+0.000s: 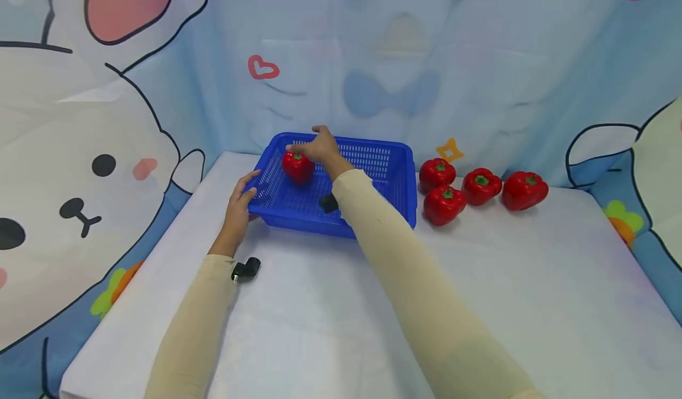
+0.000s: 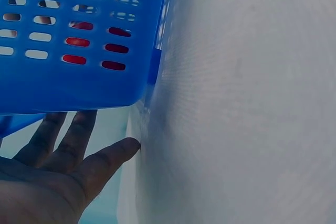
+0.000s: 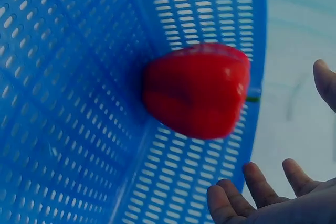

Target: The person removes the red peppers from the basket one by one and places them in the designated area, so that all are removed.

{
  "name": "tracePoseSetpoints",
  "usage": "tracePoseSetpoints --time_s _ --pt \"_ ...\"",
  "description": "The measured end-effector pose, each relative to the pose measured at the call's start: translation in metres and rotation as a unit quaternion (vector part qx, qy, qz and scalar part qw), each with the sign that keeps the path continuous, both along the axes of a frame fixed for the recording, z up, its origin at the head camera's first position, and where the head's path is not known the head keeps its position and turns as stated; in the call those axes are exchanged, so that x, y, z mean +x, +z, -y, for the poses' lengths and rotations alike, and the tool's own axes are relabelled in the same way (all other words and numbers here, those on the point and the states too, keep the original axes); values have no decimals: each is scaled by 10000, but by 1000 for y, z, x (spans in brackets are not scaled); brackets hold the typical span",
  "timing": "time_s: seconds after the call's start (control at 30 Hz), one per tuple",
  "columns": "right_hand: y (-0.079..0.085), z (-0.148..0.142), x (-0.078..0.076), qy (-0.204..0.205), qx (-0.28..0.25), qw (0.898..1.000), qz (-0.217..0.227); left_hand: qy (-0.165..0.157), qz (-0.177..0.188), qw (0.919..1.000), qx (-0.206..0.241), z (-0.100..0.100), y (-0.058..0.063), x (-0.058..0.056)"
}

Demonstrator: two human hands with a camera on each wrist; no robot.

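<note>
A blue perforated plastic basket (image 1: pixel 341 224) stands at the back of the white table. One red bell pepper (image 1: pixel 298 169) sits upright in its left end, green stem up. Above that pepper, my right hand (image 1: pixel 319 149) is spread with nothing in it; in the right wrist view its fingers (image 3: pixel 257 184) are apart from the pepper (image 3: pixel 197 92). My left hand (image 1: pixel 238 215) is at the basket's left end, its fingers along the rim. From the left wrist, its fingers (image 2: pixel 73 140) look extended by the basket's rim (image 2: pixel 73 100), with the fingertips partly hidden behind it.
Right of the basket, several more red bell peppers (image 1: pixel 443 205) stand close together on the white table (image 1: pixel 309 316). A printed cloth backdrop (image 1: pixel 298 20) hangs right behind the table. Small black wrist cameras (image 1: pixel 247 268) are strapped to both sleeves.
</note>
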State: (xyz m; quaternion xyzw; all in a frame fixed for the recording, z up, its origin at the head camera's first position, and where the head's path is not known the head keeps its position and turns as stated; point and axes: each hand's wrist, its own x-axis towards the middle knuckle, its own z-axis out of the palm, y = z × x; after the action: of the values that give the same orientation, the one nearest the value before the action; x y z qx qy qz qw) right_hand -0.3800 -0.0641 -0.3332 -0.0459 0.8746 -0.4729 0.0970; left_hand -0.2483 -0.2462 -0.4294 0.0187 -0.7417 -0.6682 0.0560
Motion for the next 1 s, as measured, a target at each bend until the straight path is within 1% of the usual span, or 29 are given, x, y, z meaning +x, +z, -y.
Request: tracePoseSetpoints --time_s 0.1,0.23,0.3,0.4,0.47,0.57,0.73,0.87,1.0 --pt "-7 9 3 42 363 9993 29 36 77 10000 38 2 -1 2" --pt "-16 11 4 87 592 9979 234 61 45 9998 182 -1 -2 2" --pt "-21 9 3 171 743 9962 418 25 7 9997 256 -3 -4 0" --pt "-26 5 0 312 1021 9915 748 -58 1 9997 244 -6 -4 -1" --pt "-29 4 -1 391 1199 9884 841 -111 -5 9997 236 -8 -5 -2" --pt "-31 3 -2 419 1357 9872 728 -132 -23 9997 183 -10 -5 -2" --pt "-30 4 2 262 1590 9854 542 -115 -69 9997 194 -12 -7 0" --pt "-29 5 4 212 1657 9848 474 -120 -107 9997 204 -11 -8 0" --pt "-31 6 0 261 1589 9863 346 -92 -118 9998 144 -8 -8 -1"
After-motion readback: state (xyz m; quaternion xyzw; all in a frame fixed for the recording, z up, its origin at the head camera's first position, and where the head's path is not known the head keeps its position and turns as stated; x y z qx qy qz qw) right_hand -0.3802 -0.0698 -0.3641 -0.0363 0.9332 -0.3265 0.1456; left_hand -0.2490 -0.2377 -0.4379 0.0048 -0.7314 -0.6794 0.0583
